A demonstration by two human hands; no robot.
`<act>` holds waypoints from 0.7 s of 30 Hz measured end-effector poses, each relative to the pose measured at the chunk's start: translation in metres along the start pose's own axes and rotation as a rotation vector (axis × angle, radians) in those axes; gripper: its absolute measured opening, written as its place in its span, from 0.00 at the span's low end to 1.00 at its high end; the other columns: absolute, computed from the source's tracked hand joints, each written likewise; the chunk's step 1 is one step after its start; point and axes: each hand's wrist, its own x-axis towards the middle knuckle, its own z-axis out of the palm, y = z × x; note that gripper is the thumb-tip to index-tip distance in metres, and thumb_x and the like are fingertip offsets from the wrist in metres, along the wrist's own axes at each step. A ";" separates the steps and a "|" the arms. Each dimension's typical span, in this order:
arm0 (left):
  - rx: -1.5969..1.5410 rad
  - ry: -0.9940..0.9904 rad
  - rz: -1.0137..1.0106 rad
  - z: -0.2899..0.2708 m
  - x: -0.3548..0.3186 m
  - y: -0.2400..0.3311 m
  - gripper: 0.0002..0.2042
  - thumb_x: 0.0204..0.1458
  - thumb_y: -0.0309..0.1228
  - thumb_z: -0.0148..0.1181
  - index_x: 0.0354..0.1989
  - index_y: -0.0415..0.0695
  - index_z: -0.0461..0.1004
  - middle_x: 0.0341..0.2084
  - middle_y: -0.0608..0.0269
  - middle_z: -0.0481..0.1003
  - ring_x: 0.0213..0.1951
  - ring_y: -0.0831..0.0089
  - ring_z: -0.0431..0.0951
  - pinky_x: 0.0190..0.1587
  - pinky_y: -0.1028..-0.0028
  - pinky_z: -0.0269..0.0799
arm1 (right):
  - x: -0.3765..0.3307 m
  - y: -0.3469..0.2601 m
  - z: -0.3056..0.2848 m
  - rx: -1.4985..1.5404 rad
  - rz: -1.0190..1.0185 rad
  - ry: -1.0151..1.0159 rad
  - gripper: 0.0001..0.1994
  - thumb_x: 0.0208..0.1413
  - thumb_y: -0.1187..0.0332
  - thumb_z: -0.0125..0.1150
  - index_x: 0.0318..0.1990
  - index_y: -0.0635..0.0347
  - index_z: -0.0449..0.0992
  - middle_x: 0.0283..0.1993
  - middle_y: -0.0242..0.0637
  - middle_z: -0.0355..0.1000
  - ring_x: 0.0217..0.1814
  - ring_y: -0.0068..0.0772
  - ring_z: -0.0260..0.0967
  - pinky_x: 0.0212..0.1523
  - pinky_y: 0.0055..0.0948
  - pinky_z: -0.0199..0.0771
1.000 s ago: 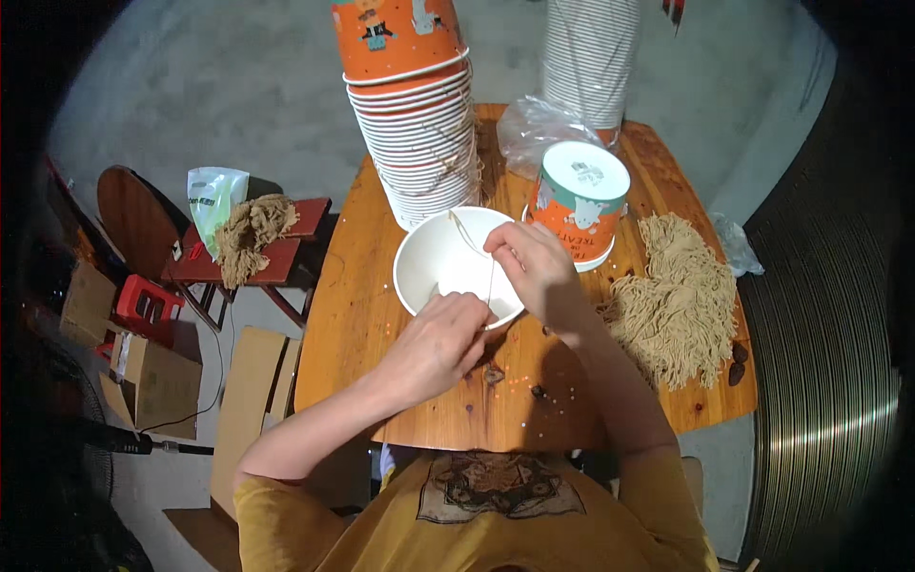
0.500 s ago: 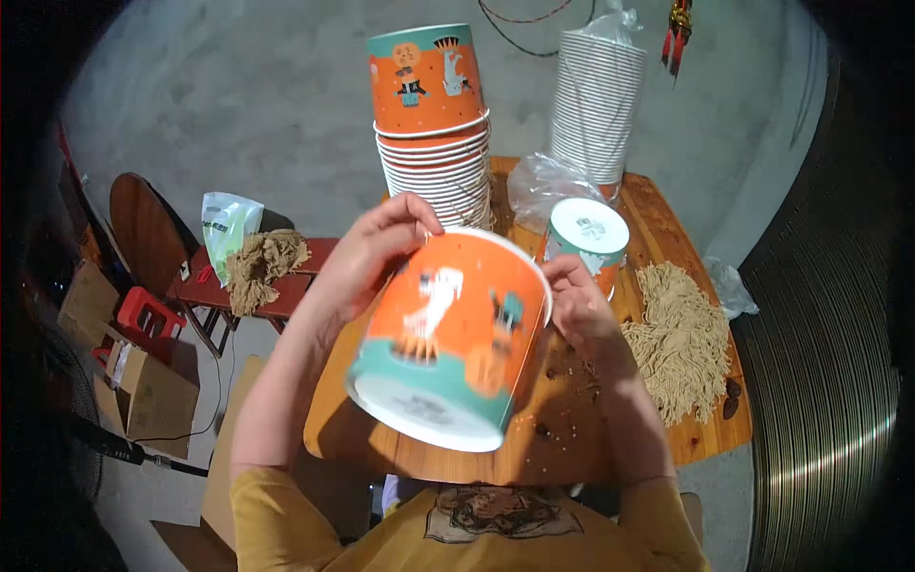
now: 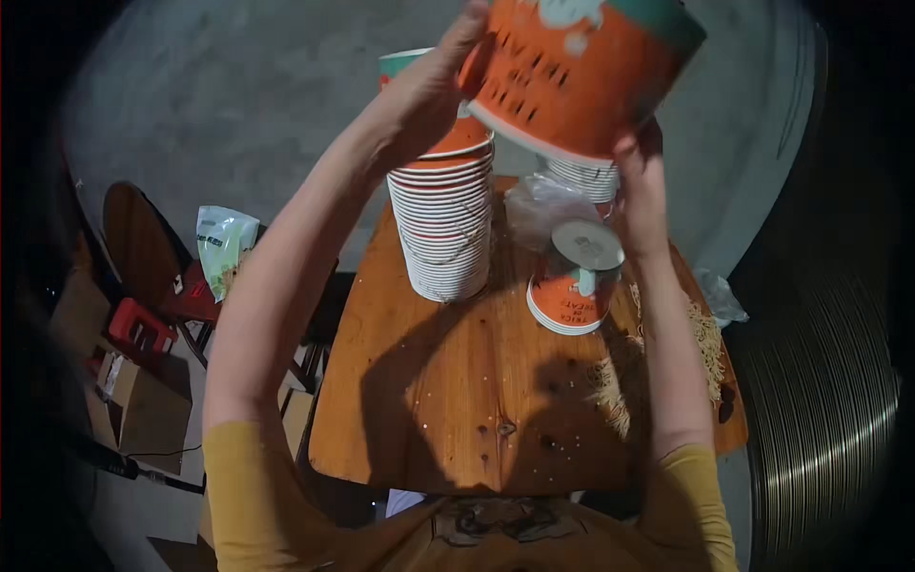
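Observation:
An orange paper bucket (image 3: 581,81) with a green band is raised high in front of me, tilted, its white rim facing down and toward me. My left hand (image 3: 434,91) grips its left side. At the lower right, the fingers of my right hand (image 3: 642,181) close around the rim. Below the bucket, a tall stack of nested paper buckets (image 3: 442,234) stands upside down on the wooden table (image 3: 400,429). A shorter upside-down stack (image 3: 572,303) stands to its right, showing a pale round base on top.
Behind the short stack lies a clear plastic bag (image 3: 545,205), beside another white stack (image 3: 583,176). Beige string (image 3: 705,338) lies at the table's right. On the left are a white-green bag (image 3: 226,243), a red stool (image 3: 140,326) and a cardboard box (image 3: 154,410). A ribbed metal shutter (image 3: 820,419) borders the right.
Both hands have lifted the bucket up and away from me, toward the upper right. It has turned, so its base now points up and a different printed side shows.

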 end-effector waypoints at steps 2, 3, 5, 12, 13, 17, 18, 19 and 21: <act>0.386 -0.186 0.107 -0.008 0.023 0.014 0.30 0.58 0.51 0.48 0.59 0.43 0.51 0.25 0.74 0.59 0.24 0.85 0.58 0.28 0.86 0.59 | 0.032 0.006 -0.001 0.009 -0.061 0.063 0.31 0.55 0.45 0.56 0.57 0.60 0.61 0.57 0.35 0.63 0.59 0.29 0.58 0.61 0.29 0.52; 0.488 -0.140 0.097 -0.011 0.035 0.016 0.25 0.59 0.48 0.46 0.55 0.42 0.53 0.29 0.71 0.60 0.29 0.81 0.59 0.36 0.81 0.59 | 0.047 0.006 -0.006 -0.016 -0.085 0.046 0.32 0.55 0.44 0.55 0.57 0.60 0.62 0.56 0.35 0.63 0.59 0.29 0.58 0.61 0.29 0.52; 0.735 -0.085 0.080 -0.017 0.052 0.019 0.23 0.59 0.52 0.41 0.46 0.41 0.59 0.33 0.63 0.64 0.35 0.76 0.66 0.30 0.80 0.69 | 0.070 0.013 -0.014 -0.013 -0.091 0.029 0.32 0.55 0.44 0.56 0.57 0.60 0.62 0.56 0.35 0.64 0.58 0.27 0.58 0.60 0.28 0.52; 0.850 -0.086 0.216 -0.063 0.103 -0.008 0.33 0.54 0.64 0.40 0.59 0.52 0.61 0.46 0.66 0.72 0.51 0.72 0.69 0.58 0.68 0.56 | 0.103 0.040 0.003 -0.009 -0.115 0.024 0.35 0.55 0.49 0.58 0.62 0.62 0.54 0.58 0.38 0.61 0.60 0.28 0.57 0.60 0.29 0.54; 1.090 -0.110 0.026 -0.071 0.110 0.004 0.34 0.54 0.64 0.39 0.62 0.54 0.59 0.51 0.63 0.71 0.55 0.69 0.67 0.59 0.67 0.56 | 0.109 0.050 0.002 0.025 -0.114 0.021 0.34 0.56 0.51 0.58 0.62 0.62 0.55 0.57 0.37 0.62 0.59 0.27 0.58 0.59 0.28 0.56; 1.063 -0.013 -0.010 -0.093 0.087 0.005 0.35 0.53 0.65 0.38 0.63 0.54 0.59 0.57 0.60 0.67 0.60 0.63 0.63 0.61 0.66 0.55 | 0.111 0.068 0.034 0.102 -0.067 0.011 0.39 0.54 0.53 0.61 0.66 0.62 0.47 0.62 0.39 0.58 0.64 0.28 0.54 0.62 0.28 0.52; 1.081 0.045 -0.020 -0.098 0.080 0.007 0.36 0.53 0.65 0.39 0.63 0.53 0.59 0.56 0.60 0.67 0.60 0.63 0.64 0.61 0.66 0.55 | 0.115 0.076 0.040 0.077 -0.066 -0.003 0.41 0.54 0.52 0.61 0.67 0.62 0.45 0.63 0.40 0.57 0.65 0.29 0.53 0.63 0.29 0.51; 1.098 0.103 -0.031 -0.100 0.075 0.007 0.36 0.52 0.65 0.39 0.63 0.52 0.60 0.56 0.59 0.67 0.60 0.64 0.64 0.61 0.66 0.55 | 0.118 0.084 0.045 0.053 -0.063 -0.017 0.43 0.53 0.51 0.61 0.67 0.62 0.43 0.64 0.40 0.55 0.66 0.30 0.51 0.64 0.29 0.49; 1.004 0.197 -0.020 -0.099 0.055 0.005 0.35 0.54 0.63 0.42 0.61 0.47 0.61 0.52 0.58 0.70 0.55 0.68 0.68 0.58 0.69 0.58 | 0.113 0.090 0.064 0.069 -0.033 -0.046 0.44 0.52 0.49 0.62 0.68 0.60 0.42 0.63 0.42 0.56 0.66 0.32 0.52 0.64 0.31 0.50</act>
